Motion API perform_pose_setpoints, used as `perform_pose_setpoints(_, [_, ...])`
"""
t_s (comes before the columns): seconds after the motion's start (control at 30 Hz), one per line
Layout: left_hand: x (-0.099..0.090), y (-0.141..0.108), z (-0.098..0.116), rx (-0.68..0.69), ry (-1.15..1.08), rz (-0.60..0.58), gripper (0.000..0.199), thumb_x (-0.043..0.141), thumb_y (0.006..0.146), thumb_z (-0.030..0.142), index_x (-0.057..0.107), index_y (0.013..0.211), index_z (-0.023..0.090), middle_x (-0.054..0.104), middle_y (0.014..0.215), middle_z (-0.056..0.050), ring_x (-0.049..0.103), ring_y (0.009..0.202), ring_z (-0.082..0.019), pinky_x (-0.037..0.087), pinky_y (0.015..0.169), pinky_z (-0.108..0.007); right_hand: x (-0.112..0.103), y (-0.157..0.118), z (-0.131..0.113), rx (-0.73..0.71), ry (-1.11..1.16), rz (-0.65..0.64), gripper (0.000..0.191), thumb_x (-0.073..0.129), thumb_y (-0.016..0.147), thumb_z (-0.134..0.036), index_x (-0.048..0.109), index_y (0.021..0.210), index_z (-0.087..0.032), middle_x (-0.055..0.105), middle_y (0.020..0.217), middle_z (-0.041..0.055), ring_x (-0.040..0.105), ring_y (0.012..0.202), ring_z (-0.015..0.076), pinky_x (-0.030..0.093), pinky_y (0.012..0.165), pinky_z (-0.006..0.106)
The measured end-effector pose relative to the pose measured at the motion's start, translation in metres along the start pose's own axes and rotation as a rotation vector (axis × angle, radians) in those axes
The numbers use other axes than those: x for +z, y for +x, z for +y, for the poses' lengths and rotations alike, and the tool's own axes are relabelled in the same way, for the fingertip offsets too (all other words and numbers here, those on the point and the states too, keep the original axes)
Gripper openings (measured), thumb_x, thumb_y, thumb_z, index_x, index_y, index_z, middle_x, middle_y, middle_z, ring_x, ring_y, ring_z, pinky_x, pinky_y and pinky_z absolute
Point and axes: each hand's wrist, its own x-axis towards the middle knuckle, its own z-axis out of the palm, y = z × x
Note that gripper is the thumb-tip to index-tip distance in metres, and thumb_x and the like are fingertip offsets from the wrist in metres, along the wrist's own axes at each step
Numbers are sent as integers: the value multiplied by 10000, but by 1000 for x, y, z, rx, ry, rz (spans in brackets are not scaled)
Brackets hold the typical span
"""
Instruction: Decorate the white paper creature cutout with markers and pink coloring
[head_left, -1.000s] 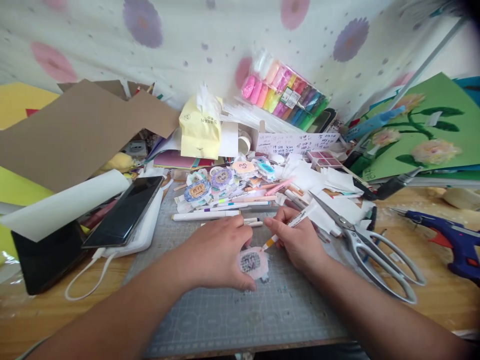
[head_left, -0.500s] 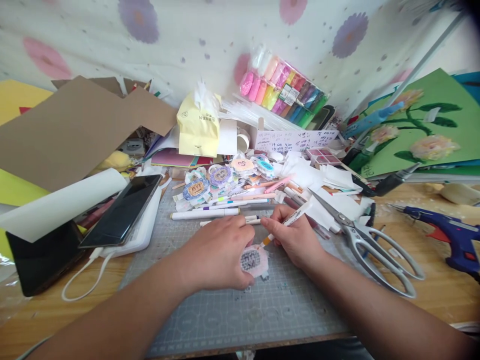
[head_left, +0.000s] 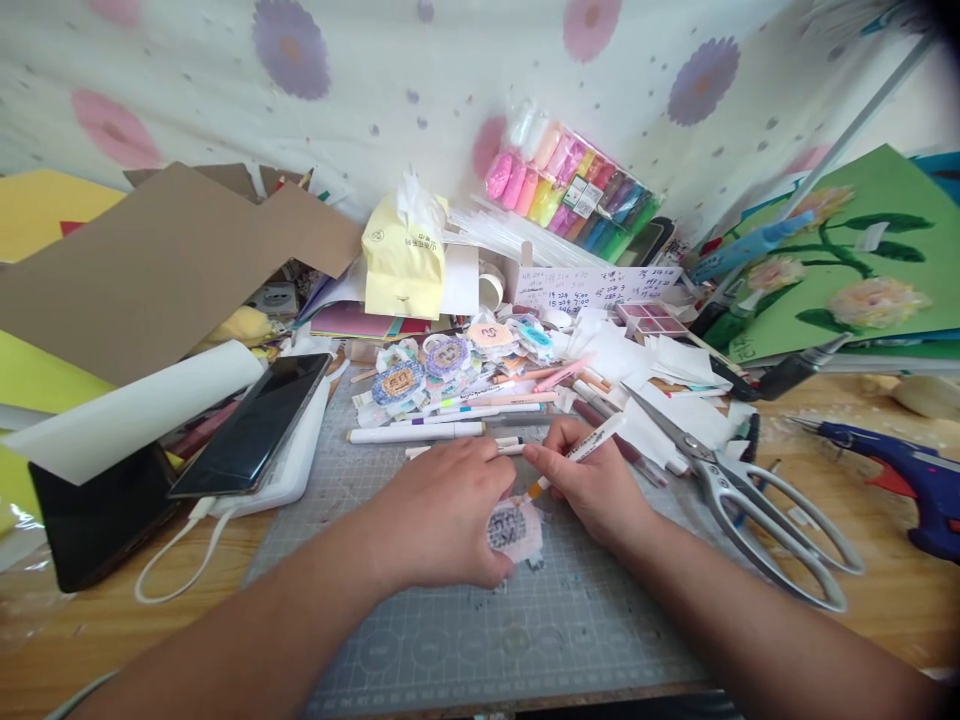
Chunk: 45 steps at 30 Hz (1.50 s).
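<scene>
Between the thumb and fingers of my left hand (head_left: pixel 450 515) is a small paper cutout (head_left: pixel 516 530), pale pink at the rim with a dark grey patterned middle. My right hand (head_left: pixel 592 480) grips a white marker pen (head_left: pixel 596 438) with an orange-yellow tip end. The pen slants down to the left, its tip at the cutout's upper edge; whether it touches I cannot tell. Both hands are over a grey gridded cutting mat (head_left: pixel 450 640). Just beyond them lie several markers, among them a thick white one (head_left: pixel 416 432).
Decorated paper cutouts (head_left: pixel 397 382) are heaped behind the markers. Large scissors (head_left: pixel 720 480) and a blue glue gun (head_left: pixel 892 460) lie on the right. A phone (head_left: pixel 251 425) rests on a white power bank at left. Behind stand a yellow tissue pack (head_left: pixel 405 265) and coloured clay packets (head_left: pixel 577 190).
The whole view has shifted slightly, so things sit a little lower and further right. Both hands keep their hold, with the pen tip still by the cutout's upper edge.
</scene>
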Motion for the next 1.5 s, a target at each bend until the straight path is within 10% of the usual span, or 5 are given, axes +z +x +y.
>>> perform_pose_setpoints(1.5, [-2,1,2,-16,2,-36,311,714,588,380,559,798,210,566,877,-29,569,832,-246,411,655,-329,-4,-3,3,35,134,12,321,658,743,-305,418,546,-225,433,431,-77,367,392,92,278,395,225])
